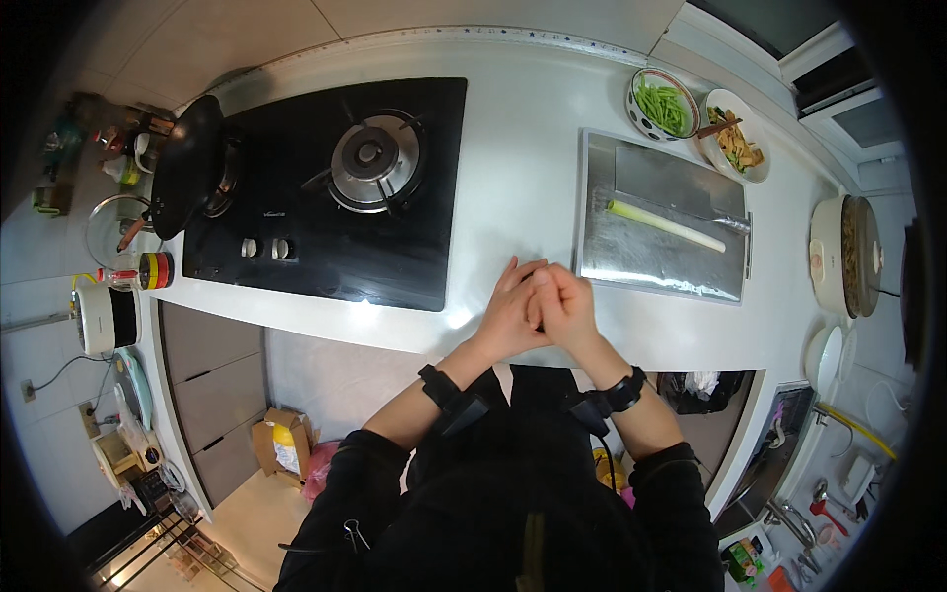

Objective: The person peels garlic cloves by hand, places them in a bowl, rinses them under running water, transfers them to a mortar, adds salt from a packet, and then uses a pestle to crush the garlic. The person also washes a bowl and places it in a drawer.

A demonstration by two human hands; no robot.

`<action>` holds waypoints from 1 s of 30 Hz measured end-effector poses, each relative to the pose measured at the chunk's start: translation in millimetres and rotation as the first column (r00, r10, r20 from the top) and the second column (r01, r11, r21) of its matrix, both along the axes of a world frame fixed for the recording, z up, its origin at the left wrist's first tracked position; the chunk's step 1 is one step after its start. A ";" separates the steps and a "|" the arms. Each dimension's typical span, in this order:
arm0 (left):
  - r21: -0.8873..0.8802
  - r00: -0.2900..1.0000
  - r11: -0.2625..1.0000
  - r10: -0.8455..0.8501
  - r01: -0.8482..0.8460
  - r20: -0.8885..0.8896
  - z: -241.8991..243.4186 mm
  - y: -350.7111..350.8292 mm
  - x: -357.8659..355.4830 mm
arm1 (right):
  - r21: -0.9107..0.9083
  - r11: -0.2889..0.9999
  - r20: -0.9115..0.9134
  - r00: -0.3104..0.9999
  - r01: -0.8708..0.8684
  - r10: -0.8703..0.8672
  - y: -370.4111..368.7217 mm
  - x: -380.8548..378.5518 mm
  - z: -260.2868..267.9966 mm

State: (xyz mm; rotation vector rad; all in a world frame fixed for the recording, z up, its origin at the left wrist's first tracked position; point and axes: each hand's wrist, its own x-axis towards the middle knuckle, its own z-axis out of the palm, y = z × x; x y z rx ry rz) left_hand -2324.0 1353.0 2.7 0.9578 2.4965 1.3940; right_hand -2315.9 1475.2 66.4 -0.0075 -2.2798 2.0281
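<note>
Above the front of the white countertop, my left hand and my right hand are pressed together. The curled right fingers overlap the left hand, whose uncovered fingers point away from me. No object shows in either hand, but the space between the palms is hidden. Just right of them lies a metal cutting board. A pale green and white scallion or leek stalk rests diagonally across it. Behind the stalk, a cleaver lies flat, handle towards the right edge.
A black gas cooktop bears a dark wok on its left burner. At the back right stand a bowl of cut green vegetables and a bowl of cooked food with chopsticks across its rim. An electric cooker stands far right.
</note>
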 end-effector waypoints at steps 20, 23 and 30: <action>0.082 1.000 0.997 0.002 -0.003 0.018 15.2 -5.8 -1.8 | -0.090 0.993 -0.110 0.992 -0.074 0.064 44.1 12.7 8.5; 0.066 0.995 0.993 -0.093 0.095 -0.033 17.8 -9.3 -5.8 | 0.235 0.972 -0.102 0.995 0.023 0.001 90.1 40.3 16.8; 0.067 0.993 0.991 -0.115 0.113 0.034 48.3 -8.7 -5.1 | 0.625 0.755 0.373 0.926 -0.199 -0.064 108.8 140.0 -47.4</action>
